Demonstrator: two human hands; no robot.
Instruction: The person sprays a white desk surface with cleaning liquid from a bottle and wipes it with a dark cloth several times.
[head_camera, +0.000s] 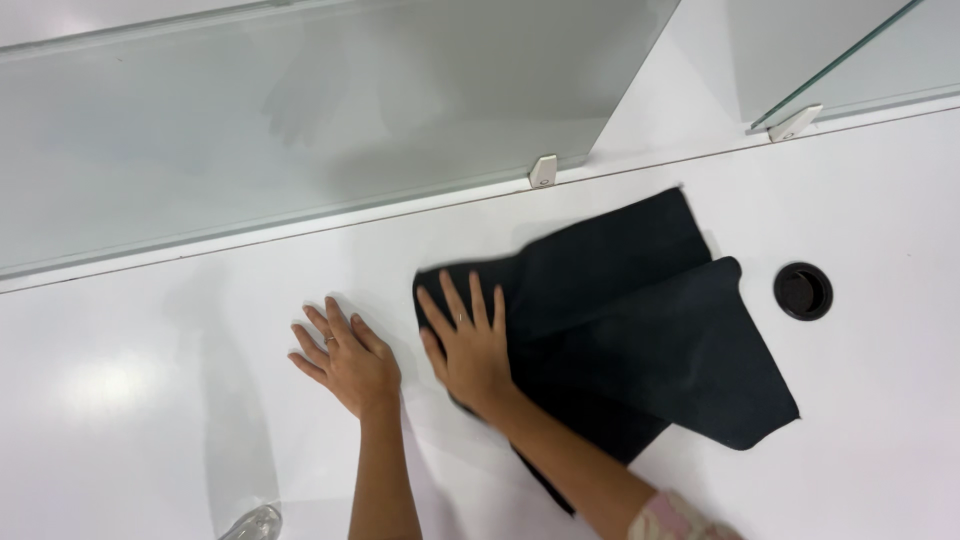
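- Right hand: flat, fingers spread, pressing on the left edge of the black cloth, gripping nothing.
- Left hand: open, palm down on the white desk, just beside the cloth.
- Cloth: partly folded, lying mid-desk.
- Farther right: round black grommet hole.
- Behind: frosted glass panel.

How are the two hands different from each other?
The left hand lies flat on the bare white desk, while the right hand presses on the black cloth. The left hand wears a ring on one finger; I cannot tell if the right hand does. The right arm shows a patterned sleeve near the bottom edge; the left arm is bare. Both hands are open, palm down, fingers spread.
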